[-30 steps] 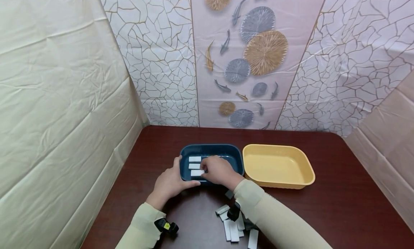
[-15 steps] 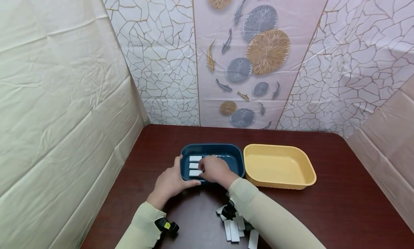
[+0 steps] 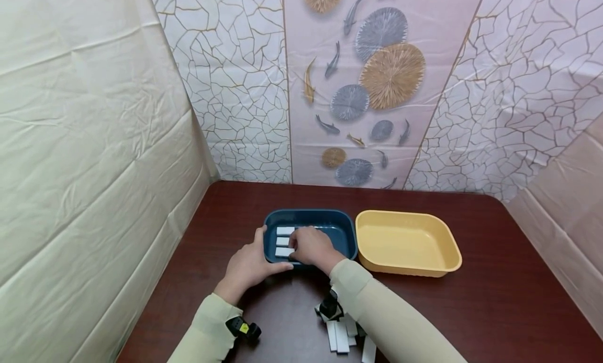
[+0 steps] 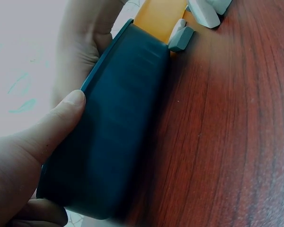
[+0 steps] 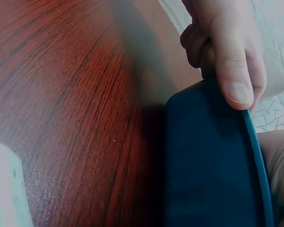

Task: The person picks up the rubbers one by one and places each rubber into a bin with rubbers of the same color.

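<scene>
The dark blue tray (image 3: 340, 234) stands in the middle of the table, and my left hand (image 3: 247, 267) grips its left end with the thumb along the front rim. In the left wrist view this thumb lies on the rim of the tray (image 4: 113, 123). Three white blocks lie one behind another at the tray's left: a back one (image 3: 285, 230), a middle one (image 3: 282, 241) and a front one (image 3: 283, 252). Inside the tray, my right hand (image 3: 314, 246) pinches the front block at its right end; its fingertips are partly hidden.
A yellow tray (image 3: 407, 242) stands right beside the blue one. Several white blocks (image 3: 342, 337) lie in a loose pile near the table's front, partly under my right sleeve (image 3: 386, 310). Cloth hangings (image 3: 245, 90) stand behind and at both sides of the table.
My right hand has shifted slightly left, and the front block has moved left with it, nearly in line with the other two. My left hand keeps its grip on the tray.
</scene>
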Demonstrator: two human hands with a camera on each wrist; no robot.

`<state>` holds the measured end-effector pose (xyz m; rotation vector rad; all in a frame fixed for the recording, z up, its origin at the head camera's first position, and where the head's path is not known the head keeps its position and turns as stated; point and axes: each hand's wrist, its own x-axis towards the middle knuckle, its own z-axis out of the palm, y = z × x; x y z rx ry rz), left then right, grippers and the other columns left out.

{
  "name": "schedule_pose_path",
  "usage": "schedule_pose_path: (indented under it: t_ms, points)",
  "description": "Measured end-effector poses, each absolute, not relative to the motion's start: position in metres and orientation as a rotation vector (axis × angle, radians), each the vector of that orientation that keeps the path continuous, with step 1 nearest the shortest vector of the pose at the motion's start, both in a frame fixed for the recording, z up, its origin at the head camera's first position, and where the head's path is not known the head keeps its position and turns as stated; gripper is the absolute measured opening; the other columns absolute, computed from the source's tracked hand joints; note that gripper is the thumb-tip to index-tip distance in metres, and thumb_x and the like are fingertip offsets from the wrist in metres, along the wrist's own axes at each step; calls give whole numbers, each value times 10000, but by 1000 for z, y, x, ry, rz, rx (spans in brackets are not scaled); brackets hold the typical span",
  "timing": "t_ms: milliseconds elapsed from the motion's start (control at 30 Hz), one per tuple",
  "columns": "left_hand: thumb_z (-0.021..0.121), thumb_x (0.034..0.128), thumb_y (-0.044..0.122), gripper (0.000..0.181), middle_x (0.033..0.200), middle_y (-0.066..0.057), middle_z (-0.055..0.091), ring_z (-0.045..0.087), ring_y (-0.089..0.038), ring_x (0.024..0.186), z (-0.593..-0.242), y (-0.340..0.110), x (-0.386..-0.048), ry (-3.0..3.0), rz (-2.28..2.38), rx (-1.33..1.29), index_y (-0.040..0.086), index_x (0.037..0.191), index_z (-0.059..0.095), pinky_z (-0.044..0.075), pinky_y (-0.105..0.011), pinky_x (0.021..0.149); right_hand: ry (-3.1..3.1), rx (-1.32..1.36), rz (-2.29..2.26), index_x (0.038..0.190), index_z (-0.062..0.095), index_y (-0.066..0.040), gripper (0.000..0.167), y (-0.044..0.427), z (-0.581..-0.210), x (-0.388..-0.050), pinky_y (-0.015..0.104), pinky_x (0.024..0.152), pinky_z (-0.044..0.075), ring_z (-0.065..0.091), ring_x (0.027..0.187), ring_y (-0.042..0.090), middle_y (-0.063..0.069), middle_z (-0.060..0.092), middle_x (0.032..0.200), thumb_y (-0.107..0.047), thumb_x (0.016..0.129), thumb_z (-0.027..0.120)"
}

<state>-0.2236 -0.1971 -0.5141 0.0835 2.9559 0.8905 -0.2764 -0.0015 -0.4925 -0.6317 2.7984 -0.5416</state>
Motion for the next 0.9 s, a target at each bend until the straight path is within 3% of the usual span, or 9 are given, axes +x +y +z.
schedule_pose_path:
  t_ms: [900]
  points:
    - [853, 752, 822, 1339, 1212, -151, 748, 666, -207, 791, -513, -194, -218, 2964, 863, 75, 99, 1704, 250, 595, -446, 713, 2795, -569, -689, 1071, 803, -196, 186, 13, -490, -271, 397, 767, 594, 662, 802, 102, -80, 726, 929, -308, 953, 892]
